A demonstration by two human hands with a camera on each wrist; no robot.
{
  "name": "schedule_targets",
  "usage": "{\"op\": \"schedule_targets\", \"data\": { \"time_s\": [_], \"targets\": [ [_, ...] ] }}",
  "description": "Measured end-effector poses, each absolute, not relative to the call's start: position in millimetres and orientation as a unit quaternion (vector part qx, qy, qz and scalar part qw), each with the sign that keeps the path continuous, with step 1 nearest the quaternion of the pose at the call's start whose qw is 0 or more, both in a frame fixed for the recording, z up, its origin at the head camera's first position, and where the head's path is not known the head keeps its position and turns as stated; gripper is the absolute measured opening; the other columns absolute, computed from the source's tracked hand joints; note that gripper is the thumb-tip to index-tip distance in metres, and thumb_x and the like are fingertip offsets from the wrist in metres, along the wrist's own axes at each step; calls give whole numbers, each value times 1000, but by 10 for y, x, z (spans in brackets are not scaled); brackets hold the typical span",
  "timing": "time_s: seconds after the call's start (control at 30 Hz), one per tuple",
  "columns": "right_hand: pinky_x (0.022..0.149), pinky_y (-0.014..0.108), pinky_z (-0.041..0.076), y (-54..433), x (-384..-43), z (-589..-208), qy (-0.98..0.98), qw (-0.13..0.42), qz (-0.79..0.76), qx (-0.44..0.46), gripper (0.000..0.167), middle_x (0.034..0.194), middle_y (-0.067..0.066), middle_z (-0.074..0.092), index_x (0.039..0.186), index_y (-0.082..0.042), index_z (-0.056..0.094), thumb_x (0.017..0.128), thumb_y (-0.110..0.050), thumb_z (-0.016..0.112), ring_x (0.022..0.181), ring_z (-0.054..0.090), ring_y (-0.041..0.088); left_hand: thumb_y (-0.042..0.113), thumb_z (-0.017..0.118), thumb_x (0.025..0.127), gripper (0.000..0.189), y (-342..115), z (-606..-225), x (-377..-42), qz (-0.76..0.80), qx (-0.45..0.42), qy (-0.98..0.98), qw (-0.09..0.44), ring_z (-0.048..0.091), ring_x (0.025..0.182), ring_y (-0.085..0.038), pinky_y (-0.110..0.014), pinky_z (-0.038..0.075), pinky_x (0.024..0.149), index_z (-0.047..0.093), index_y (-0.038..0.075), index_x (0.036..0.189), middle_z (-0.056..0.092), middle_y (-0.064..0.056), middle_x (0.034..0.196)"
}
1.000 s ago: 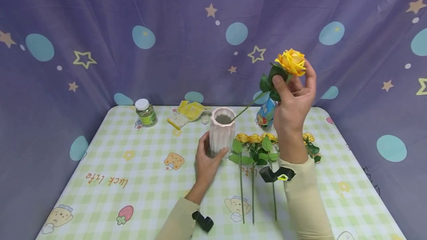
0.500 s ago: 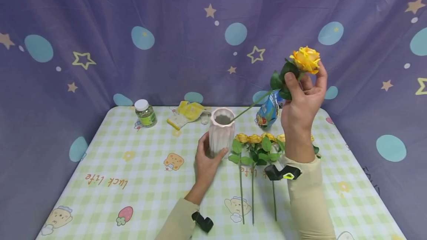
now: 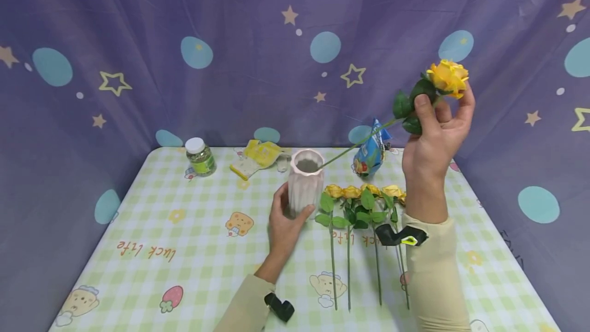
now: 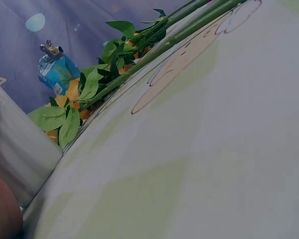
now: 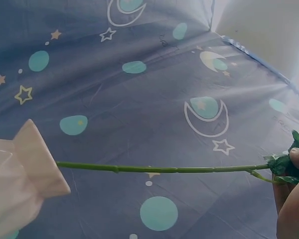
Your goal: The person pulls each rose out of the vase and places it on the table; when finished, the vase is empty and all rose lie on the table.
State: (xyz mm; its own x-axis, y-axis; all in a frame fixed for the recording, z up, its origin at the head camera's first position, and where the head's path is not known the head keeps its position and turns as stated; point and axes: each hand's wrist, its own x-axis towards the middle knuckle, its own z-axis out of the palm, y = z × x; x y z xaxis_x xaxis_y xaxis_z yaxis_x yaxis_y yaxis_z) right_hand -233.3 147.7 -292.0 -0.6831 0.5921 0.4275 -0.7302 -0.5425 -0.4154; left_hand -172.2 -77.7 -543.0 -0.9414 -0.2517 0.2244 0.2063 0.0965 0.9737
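Note:
A pinkish-white ribbed vase (image 3: 305, 192) stands upright on the table, and my left hand (image 3: 284, 225) grips its lower side, thumb across the front. High to the right, my right hand (image 3: 434, 140) pinches a yellow rose (image 3: 448, 77) just below the bloom, at the dark green leaves. Its long stem (image 5: 189, 170) slants down to the left, the lower end at the vase's mouth; the right wrist view shows the stem meeting the rim. Several more yellow roses (image 3: 351, 192) lie side by side right of the vase, stems toward the front; the right sleeve hides part of them.
Behind the roses stands a blue snack bag (image 3: 367, 157), with a clip on top in the left wrist view. A crumpled yellow-and-white packet (image 3: 261, 153) lies left of the vase. Further left is a white-lidded jar (image 3: 201, 158). A patterned curtain (image 3: 258, 65) hangs behind the checked tablecloth (image 3: 207, 275).
My right hand has moved right and slightly up with the rose, and more of its stem shows outside the vase. The left hand and the vase have stayed put.

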Motion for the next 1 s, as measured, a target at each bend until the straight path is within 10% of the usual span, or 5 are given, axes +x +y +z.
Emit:
{"op": "schedule_targets", "data": {
  "time_s": [0.33, 1.0],
  "targets": [
    [79, 40, 65, 1587, -2354, -2882, -258, 391, 878, 100, 57, 111, 27, 77, 140, -1, 62, 92, 31, 65, 96, 75, 32, 20, 96, 89, 80, -783, -5434, -1707, -673, 21, -718, 175, 57, 147, -29, -56, 39, 128, 56, 21, 157, 62, -6, 157],
    [75, 38, 65, 1749, -2346, -3006, -302, 389, 866, 89, 61, 102, 26, 77, 138, 1, 64, 86, 30, 74, 88, 74, 30, 21, 96, 89, 81, -774, -5422, -1715, -669, 18, -723, 173, 58, 147, -29, -56, 41, 127, 55, 20, 159, 62, -5, 158]
  ]
}}
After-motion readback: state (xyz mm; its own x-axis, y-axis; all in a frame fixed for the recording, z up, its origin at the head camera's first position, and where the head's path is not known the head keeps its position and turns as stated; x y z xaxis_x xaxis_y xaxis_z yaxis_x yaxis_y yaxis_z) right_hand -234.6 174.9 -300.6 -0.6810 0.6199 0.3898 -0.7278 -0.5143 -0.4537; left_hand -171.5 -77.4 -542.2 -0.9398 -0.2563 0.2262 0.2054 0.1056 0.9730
